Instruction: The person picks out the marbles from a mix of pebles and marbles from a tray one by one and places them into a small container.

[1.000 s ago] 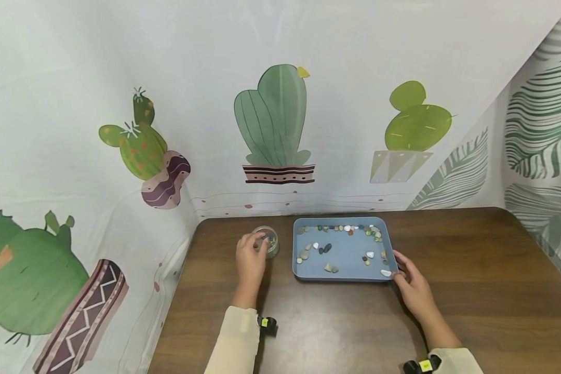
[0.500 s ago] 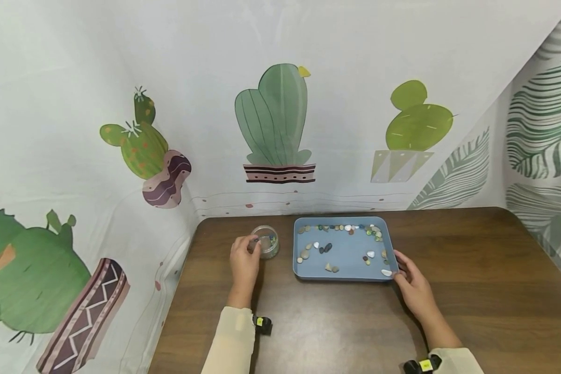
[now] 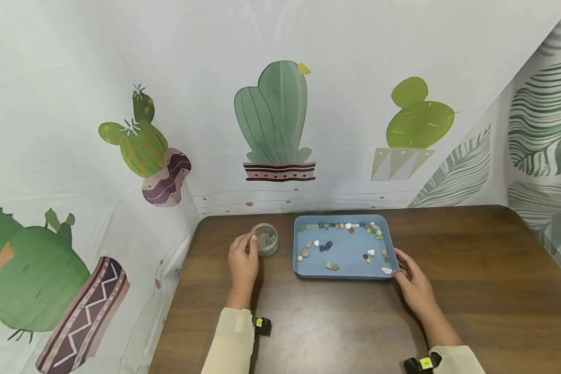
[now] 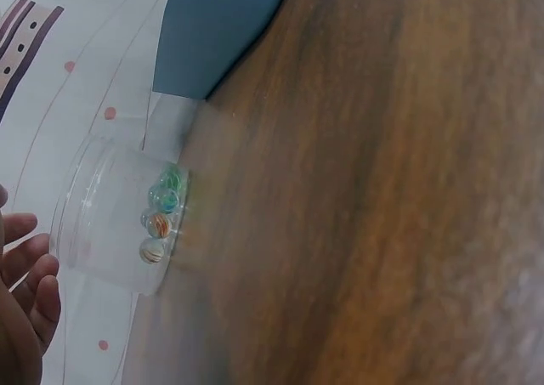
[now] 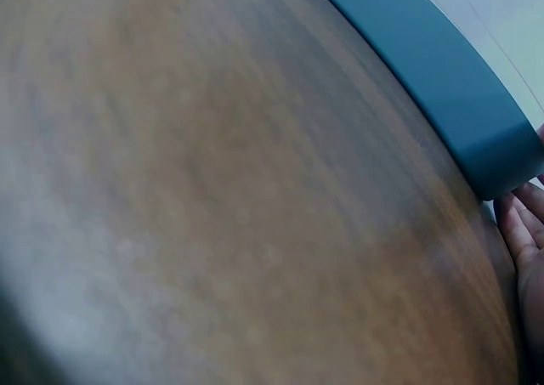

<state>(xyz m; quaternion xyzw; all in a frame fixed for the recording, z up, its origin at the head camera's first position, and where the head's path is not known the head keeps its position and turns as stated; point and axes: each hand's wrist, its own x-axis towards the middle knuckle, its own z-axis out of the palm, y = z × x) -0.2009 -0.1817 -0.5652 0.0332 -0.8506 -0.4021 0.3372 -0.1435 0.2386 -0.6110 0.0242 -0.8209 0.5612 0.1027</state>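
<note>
A clear round jar [image 3: 264, 240] stands at the back left of the table, with several glass marbles [image 4: 160, 223] at its bottom. My left hand [image 3: 243, 262] is at the jar's left side, loosely bent fingers [image 4: 38, 287] right at its rim. Right of the jar lies a shallow blue tray [image 3: 343, 275] with several pebbles and coloured stones, many along its back edge. My right hand [image 3: 415, 283] holds the tray's front right corner, thumb near the front rim and fingers along the right wall. In the right wrist view the fingertips [image 5: 507, 211] meet the tray's corner.
The brown wooden table [image 3: 327, 322] reaches back to a white cloth [image 3: 346, 62] printed with cacti. Between jar and tray runs a narrow strip of table. A black wrist camera [image 3: 263, 325] sits at the left cuff, another camera [image 3: 423, 362] at the right.
My left hand has drawn back from over the jar's mouth to its left rim. The right hand stays at the tray's corner, and the tray has kept its place.
</note>
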